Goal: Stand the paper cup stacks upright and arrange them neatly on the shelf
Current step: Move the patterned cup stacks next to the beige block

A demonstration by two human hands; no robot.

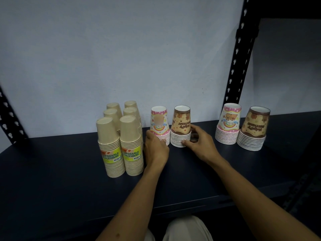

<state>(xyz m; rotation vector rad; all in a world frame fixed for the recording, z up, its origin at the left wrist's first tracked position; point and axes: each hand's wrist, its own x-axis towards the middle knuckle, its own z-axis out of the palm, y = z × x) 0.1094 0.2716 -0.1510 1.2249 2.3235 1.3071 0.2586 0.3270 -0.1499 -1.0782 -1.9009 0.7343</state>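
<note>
Two short stacks of printed paper cups are held at mid-shelf on the dark blue metal shelf [52, 180]: the pink birthday-print stack [160, 126] is gripped at its base by the left hand [155, 146], and the brown birthday-print stack [181, 126], just beside it, by the right hand [199, 141]. Both stand upright, mouths down. Six tall plain beige cup stacks [119, 136] stand at the left; another pink stack [228, 125] and brown stack [253, 129] stand at the right.

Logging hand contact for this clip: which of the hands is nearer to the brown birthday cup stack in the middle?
Right. The right hand grips the middle brown stack at its rims; the left hand holds the pink stack beside it.
</note>
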